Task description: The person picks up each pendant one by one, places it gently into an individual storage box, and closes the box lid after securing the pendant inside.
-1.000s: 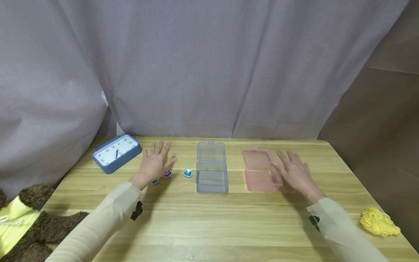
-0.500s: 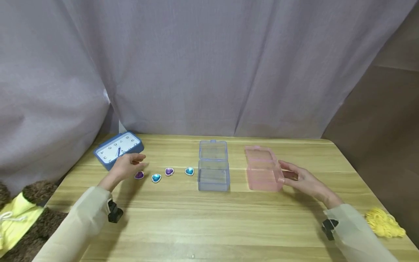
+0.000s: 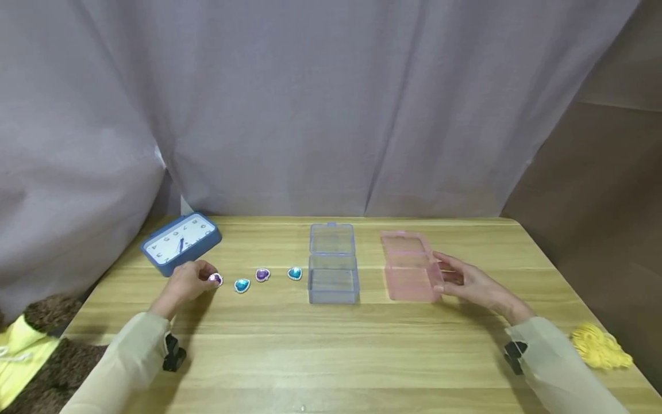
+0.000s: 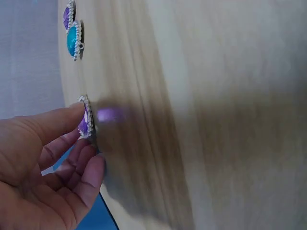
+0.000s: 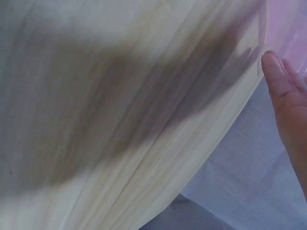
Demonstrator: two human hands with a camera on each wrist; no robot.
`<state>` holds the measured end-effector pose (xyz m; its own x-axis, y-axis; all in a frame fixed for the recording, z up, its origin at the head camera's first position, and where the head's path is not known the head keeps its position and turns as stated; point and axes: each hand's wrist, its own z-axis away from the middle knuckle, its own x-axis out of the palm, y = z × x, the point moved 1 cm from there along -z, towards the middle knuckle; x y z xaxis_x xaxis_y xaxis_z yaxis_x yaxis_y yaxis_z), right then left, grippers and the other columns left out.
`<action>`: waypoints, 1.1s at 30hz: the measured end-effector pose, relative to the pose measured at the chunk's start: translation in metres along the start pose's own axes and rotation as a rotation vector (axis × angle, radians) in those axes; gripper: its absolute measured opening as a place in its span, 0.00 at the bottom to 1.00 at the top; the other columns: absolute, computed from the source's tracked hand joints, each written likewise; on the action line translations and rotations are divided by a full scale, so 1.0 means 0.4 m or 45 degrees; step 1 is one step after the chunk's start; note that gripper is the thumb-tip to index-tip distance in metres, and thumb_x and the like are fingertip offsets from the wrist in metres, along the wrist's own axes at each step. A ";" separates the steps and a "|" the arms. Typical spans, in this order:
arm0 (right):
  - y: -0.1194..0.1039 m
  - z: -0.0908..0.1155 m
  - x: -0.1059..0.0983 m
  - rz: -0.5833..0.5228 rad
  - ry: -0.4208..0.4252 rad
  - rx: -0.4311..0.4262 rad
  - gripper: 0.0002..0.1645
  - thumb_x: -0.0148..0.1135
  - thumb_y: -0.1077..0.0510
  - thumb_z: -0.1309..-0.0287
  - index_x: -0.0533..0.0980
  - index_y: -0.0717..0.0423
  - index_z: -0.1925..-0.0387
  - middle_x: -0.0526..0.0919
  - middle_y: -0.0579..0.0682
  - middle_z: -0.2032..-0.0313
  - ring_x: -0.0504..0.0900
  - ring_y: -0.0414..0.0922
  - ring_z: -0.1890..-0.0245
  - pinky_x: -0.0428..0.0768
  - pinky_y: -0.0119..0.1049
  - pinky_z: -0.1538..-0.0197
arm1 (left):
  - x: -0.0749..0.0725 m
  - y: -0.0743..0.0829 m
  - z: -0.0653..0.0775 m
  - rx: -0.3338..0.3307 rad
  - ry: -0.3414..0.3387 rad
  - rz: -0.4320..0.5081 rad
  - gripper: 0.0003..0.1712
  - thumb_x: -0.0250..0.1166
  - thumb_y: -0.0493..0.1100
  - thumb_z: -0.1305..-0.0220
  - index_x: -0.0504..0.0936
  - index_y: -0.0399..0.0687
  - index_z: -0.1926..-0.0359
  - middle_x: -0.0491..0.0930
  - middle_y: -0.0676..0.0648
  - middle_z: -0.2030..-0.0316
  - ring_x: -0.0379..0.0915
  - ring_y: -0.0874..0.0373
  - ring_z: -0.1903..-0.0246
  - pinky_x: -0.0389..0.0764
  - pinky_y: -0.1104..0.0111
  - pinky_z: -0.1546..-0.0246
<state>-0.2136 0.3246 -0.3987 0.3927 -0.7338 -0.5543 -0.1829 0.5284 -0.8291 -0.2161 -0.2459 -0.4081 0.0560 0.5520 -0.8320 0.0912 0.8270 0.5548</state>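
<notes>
My left hand (image 3: 181,286) pinches a purple heart-shaped gem (image 4: 86,123) with a beaded white rim between thumb and fingers, close to the tabletop. Whether the gem still touches the wood I cannot tell. To its right lie a blue heart gem (image 3: 242,285), a purple one (image 3: 262,275) and another blue one (image 3: 295,273). My right hand (image 3: 478,287) touches the right side of an open pink see-through box (image 3: 412,290) with fairly straight thumb and fingers. In the right wrist view, only part of that hand (image 5: 290,103) and the box's pink edge show.
An open bluish see-through box (image 3: 333,296) stands between the gems and the pink box. Behind my left hand is a blue case (image 3: 193,251) with a white numbered face. Yellow yarn (image 3: 600,347) lies far right, a brown plush toy (image 3: 67,368) at left. A grey curtain hangs behind.
My left hand has moved left and down from above the gems and now pinches the leftmost purple one. My right hand has lowered from over the pink box to its right side.
</notes>
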 end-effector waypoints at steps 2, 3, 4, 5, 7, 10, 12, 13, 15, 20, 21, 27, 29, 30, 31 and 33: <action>0.003 -0.003 0.001 -0.009 -0.002 0.005 0.46 0.61 0.59 0.40 0.47 0.65 0.29 0.62 0.73 0.37 0.63 0.67 0.38 0.70 0.18 0.48 | 0.005 0.002 0.001 0.016 0.025 0.001 0.13 0.69 0.37 0.49 0.80 0.34 0.63 0.83 0.40 0.67 0.78 0.49 0.65 0.75 0.57 0.60; 0.005 -0.004 0.000 -0.014 -0.001 0.009 0.46 0.61 0.58 0.41 0.47 0.64 0.29 0.62 0.73 0.37 0.63 0.67 0.38 0.70 0.18 0.48 | 0.006 0.002 0.000 0.026 0.038 0.000 0.13 0.69 0.37 0.49 0.80 0.34 0.64 0.83 0.41 0.68 0.77 0.50 0.66 0.75 0.59 0.63; 0.007 -0.005 0.001 -0.020 -0.003 0.007 0.46 0.61 0.59 0.41 0.47 0.64 0.29 0.62 0.73 0.37 0.63 0.67 0.38 0.70 0.18 0.48 | 0.007 0.003 0.000 0.025 0.048 0.004 0.12 0.69 0.37 0.49 0.79 0.35 0.64 0.83 0.41 0.69 0.77 0.52 0.67 0.75 0.61 0.64; 0.008 -0.006 0.001 -0.036 -0.007 0.006 0.46 0.62 0.59 0.41 0.47 0.65 0.29 0.62 0.73 0.37 0.62 0.67 0.37 0.70 0.18 0.48 | 0.007 0.004 -0.001 0.017 0.055 0.012 0.12 0.70 0.37 0.49 0.79 0.36 0.65 0.83 0.42 0.70 0.76 0.53 0.69 0.74 0.63 0.67; 0.009 -0.007 0.000 -0.063 -0.015 0.000 0.46 0.61 0.60 0.41 0.46 0.66 0.30 0.61 0.74 0.37 0.62 0.68 0.37 0.70 0.18 0.48 | 0.007 0.006 -0.003 -0.003 0.078 0.029 0.11 0.70 0.37 0.49 0.78 0.37 0.66 0.83 0.44 0.72 0.75 0.56 0.71 0.72 0.67 0.70; 0.008 -0.011 -0.001 -0.090 -0.033 -0.023 0.46 0.61 0.62 0.41 0.45 0.69 0.31 0.60 0.76 0.37 0.61 0.69 0.38 0.71 0.18 0.48 | 0.001 0.015 -0.006 -0.029 0.141 0.049 0.11 0.70 0.38 0.48 0.78 0.39 0.66 0.82 0.46 0.75 0.73 0.59 0.74 0.70 0.68 0.73; 0.006 -0.015 -0.002 -0.103 -0.039 -0.026 0.46 0.61 0.63 0.41 0.45 0.70 0.31 0.60 0.76 0.38 0.61 0.70 0.38 0.71 0.19 0.48 | -0.008 0.027 -0.009 -0.034 0.187 0.078 0.11 0.70 0.40 0.47 0.79 0.40 0.65 0.83 0.45 0.73 0.74 0.60 0.74 0.71 0.68 0.71; 0.006 -0.016 -0.002 -0.109 -0.042 -0.027 0.46 0.61 0.64 0.41 0.45 0.70 0.31 0.60 0.76 0.38 0.62 0.70 0.38 0.71 0.19 0.48 | -0.013 0.037 -0.012 -0.038 0.203 0.104 0.12 0.70 0.41 0.46 0.79 0.39 0.64 0.83 0.44 0.72 0.74 0.61 0.73 0.71 0.68 0.70; 0.006 -0.019 -0.002 -0.115 -0.046 -0.028 0.46 0.61 0.65 0.42 0.45 0.70 0.31 0.60 0.77 0.38 0.62 0.70 0.39 0.72 0.19 0.48 | -0.019 0.065 -0.024 -0.044 0.193 0.255 0.15 0.69 0.42 0.44 0.78 0.37 0.61 0.83 0.44 0.69 0.76 0.63 0.72 0.75 0.69 0.68; 0.010 -0.018 0.001 -0.136 -0.048 -0.038 0.46 0.60 0.67 0.42 0.44 0.71 0.31 0.60 0.77 0.39 0.62 0.70 0.39 0.72 0.19 0.49 | -0.003 0.189 -0.078 -0.061 -0.015 0.866 0.21 0.64 0.38 0.39 0.71 0.28 0.50 0.81 0.53 0.70 0.79 0.68 0.70 0.82 0.75 0.64; 0.011 -0.018 0.002 -0.140 -0.047 -0.039 0.46 0.60 0.67 0.42 0.45 0.71 0.31 0.60 0.78 0.39 0.62 0.70 0.39 0.73 0.19 0.49 | 0.005 0.221 -0.090 -0.055 -0.065 0.951 0.21 0.63 0.37 0.38 0.70 0.27 0.49 0.80 0.55 0.70 0.79 0.68 0.70 0.82 0.74 0.62; 0.007 -0.017 0.006 -0.186 -0.063 -0.037 0.47 0.61 0.66 0.42 0.43 0.71 0.31 0.59 0.79 0.39 0.63 0.71 0.40 0.75 0.22 0.49 | 0.086 0.413 -0.144 0.002 -0.269 1.104 0.19 0.63 0.33 0.39 0.73 0.30 0.49 0.79 0.51 0.69 0.79 0.64 0.69 0.82 0.67 0.56; 0.006 -0.017 0.009 -0.199 -0.071 -0.052 0.47 0.60 0.66 0.42 0.43 0.72 0.31 0.59 0.80 0.40 0.63 0.72 0.41 0.76 0.24 0.50 | 0.121 0.466 -0.156 0.006 -0.316 1.136 0.18 0.64 0.33 0.40 0.74 0.31 0.50 0.79 0.50 0.69 0.78 0.64 0.70 0.81 0.63 0.53; 0.005 -0.017 0.011 -0.205 -0.076 -0.057 0.47 0.60 0.66 0.42 0.43 0.72 0.32 0.59 0.80 0.40 0.63 0.72 0.41 0.77 0.24 0.50 | 0.139 0.490 -0.160 0.009 -0.335 1.152 0.17 0.64 0.32 0.41 0.75 0.31 0.50 0.79 0.49 0.69 0.78 0.64 0.71 0.81 0.61 0.52; 0.005 -0.017 0.013 -0.210 -0.080 -0.062 0.46 0.60 0.67 0.42 0.43 0.73 0.32 0.59 0.80 0.40 0.63 0.72 0.41 0.77 0.25 0.50 | 0.157 0.511 -0.165 0.016 -0.355 1.169 0.17 0.64 0.32 0.41 0.75 0.30 0.50 0.80 0.49 0.69 0.78 0.64 0.71 0.81 0.61 0.52; 0.004 -0.017 0.017 -0.219 -0.087 -0.072 0.46 0.60 0.67 0.42 0.43 0.73 0.32 0.59 0.80 0.40 0.64 0.72 0.42 0.78 0.26 0.50 | 0.191 0.550 -0.171 0.015 -0.387 1.203 0.17 0.64 0.31 0.42 0.76 0.30 0.51 0.80 0.47 0.69 0.78 0.65 0.72 0.81 0.60 0.51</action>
<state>-0.2175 0.3176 -0.4044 0.4826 -0.7795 -0.3993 -0.1573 0.3713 -0.9151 -0.2597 -0.0144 -0.3495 0.3630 0.9317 -0.0147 -0.1127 0.0596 0.9918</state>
